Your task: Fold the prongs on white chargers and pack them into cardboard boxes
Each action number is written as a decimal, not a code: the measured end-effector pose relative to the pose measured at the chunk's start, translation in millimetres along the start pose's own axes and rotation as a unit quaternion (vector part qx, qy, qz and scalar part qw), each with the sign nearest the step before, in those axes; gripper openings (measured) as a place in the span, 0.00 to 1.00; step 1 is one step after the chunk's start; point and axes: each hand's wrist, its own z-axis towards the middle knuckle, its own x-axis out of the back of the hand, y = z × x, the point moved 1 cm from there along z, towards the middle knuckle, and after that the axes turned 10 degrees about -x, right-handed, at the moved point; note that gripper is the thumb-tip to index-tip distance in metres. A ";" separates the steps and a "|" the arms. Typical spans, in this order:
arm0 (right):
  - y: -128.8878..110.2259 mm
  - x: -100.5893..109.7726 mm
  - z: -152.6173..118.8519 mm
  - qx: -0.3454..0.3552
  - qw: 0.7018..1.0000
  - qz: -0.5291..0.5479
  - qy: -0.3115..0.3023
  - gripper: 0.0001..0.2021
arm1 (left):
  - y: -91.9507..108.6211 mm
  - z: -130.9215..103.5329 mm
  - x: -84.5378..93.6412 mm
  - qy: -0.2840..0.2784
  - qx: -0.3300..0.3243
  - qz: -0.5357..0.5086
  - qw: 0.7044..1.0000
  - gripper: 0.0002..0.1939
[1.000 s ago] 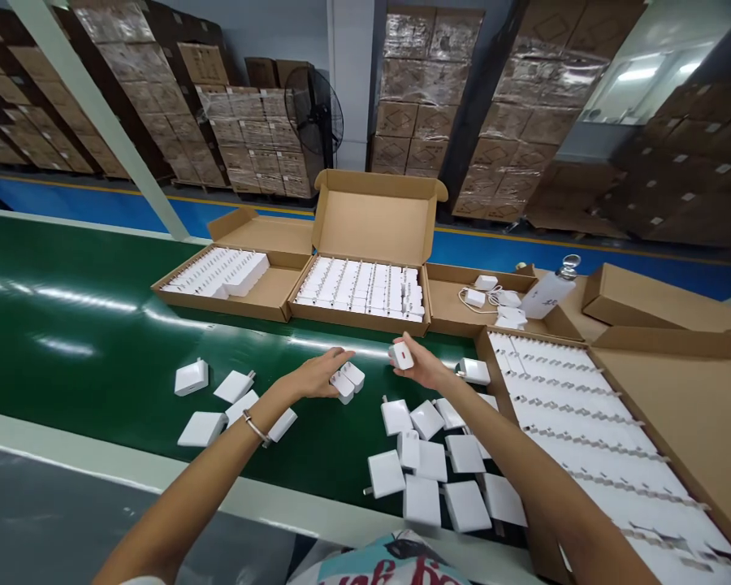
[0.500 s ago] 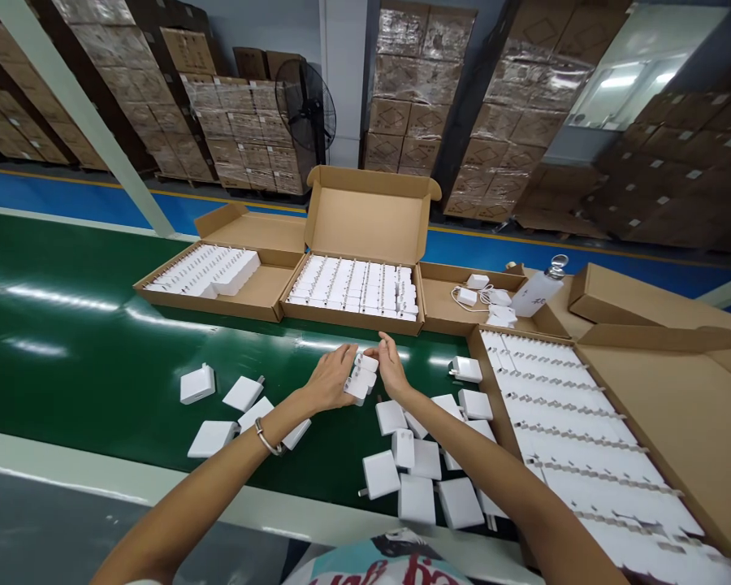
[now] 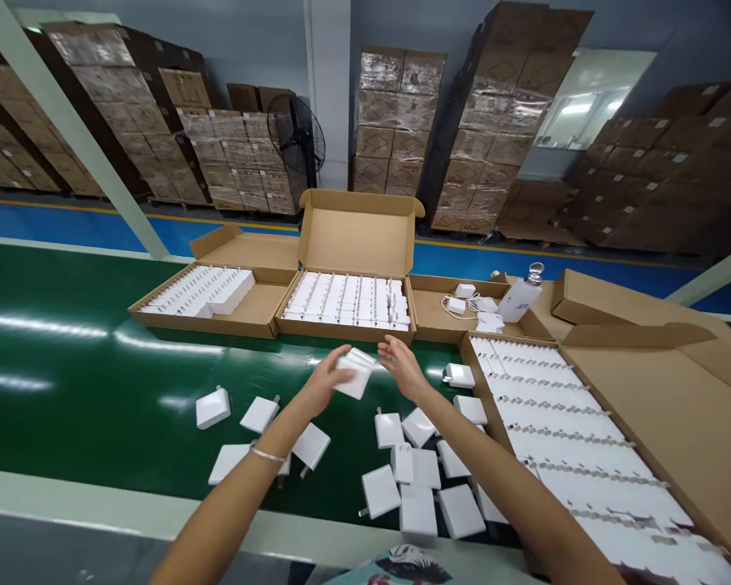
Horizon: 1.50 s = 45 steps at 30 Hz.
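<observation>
My left hand is closed on a few white plug chargers, pressed together and slightly blurred, a broad face turned up. My right hand hovers just right of them, fingers extended and apart, holding nothing. Below my right forearm lies a group of loose white chargers, some with metal prongs showing. Several more loose chargers are scattered around my left forearm, which partly hides them. Beyond my hands, an open carton holds tight rows of chargers with prongs up.
All this rests on a green conveyor belt. A part-filled carton stands at the left, a full one at the right. Another box holds cabled chargers and a white pump bottle. Stacked cartons and a fan stand behind.
My left hand has turned the chargers from end-on to broad face up. My right hand has drawn slightly away from them, and its fingers have spread. The camera view has shifted.
</observation>
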 end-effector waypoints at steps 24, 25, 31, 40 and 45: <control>-91.8 -124.0 -86.3 0.285 0.817 -0.484 -0.129 0.19 | 10.2 -86.7 -14.5 0.175 0.019 -0.724 0.667 0.24; -91.3 -125.0 -74.5 0.239 0.844 -0.451 -0.163 0.19 | 12.3 -87.7 -16.0 0.170 0.018 -0.729 0.663 0.25; -44.7 -105.1 22.0 0.167 0.941 -0.259 -0.139 0.18 | 12.7 -88.2 4.1 0.173 0.039 -0.699 0.693 0.27; 64.3 -66.6 51.6 0.280 0.864 -0.415 -0.062 0.13 | -8.5 -9.2 177.0 0.298 -0.047 -0.049 0.952 0.35; 75.5 -52.3 54.0 0.303 0.821 -0.483 -0.029 0.12 | -57.1 68.6 253.0 0.152 0.059 0.517 0.841 0.44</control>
